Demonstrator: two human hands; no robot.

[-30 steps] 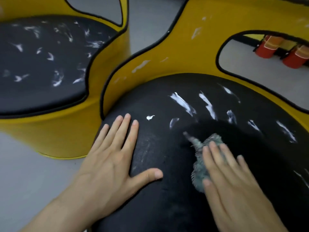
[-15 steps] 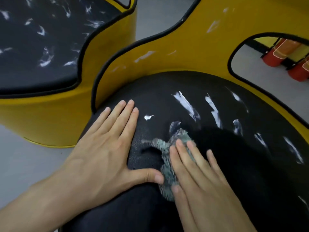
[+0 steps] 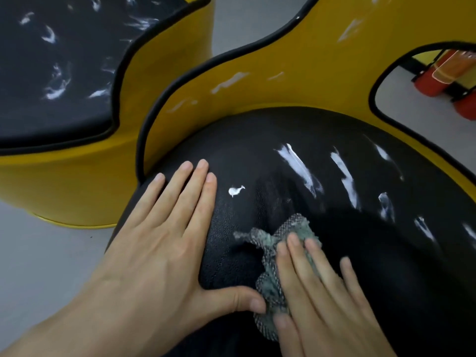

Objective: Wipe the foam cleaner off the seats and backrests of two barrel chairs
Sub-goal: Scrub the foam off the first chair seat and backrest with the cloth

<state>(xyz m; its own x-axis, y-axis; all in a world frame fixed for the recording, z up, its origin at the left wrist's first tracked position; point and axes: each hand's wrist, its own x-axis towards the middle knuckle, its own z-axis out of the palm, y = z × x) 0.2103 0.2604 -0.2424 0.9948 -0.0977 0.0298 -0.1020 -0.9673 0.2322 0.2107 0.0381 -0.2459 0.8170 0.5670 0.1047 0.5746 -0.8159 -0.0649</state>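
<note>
The near barrel chair has a black seat [image 3: 257,155] and a yellow backrest [image 3: 296,68] with black piping. White foam streaks [image 3: 298,166] lie across the seat's far half, and fainter smears mark the backrest. My left hand [image 3: 164,243] rests flat on the seat's left edge, fingers straight. My right hand [image 3: 316,292] presses a grey-green cloth [image 3: 270,253] flat against the seat with straight fingers. The second chair's black seat [image 3: 51,73], at the upper left, carries several foam marks.
Grey floor [image 3: 38,266] lies to the left and between the chairs. Through the backrest's cut-out, red cylinders [image 3: 432,81] stand on the floor beyond.
My right hand slid the cloth leftward across the seat, then a little forward; the foam spot beside the left streak is gone. My left hand stayed in place.
</note>
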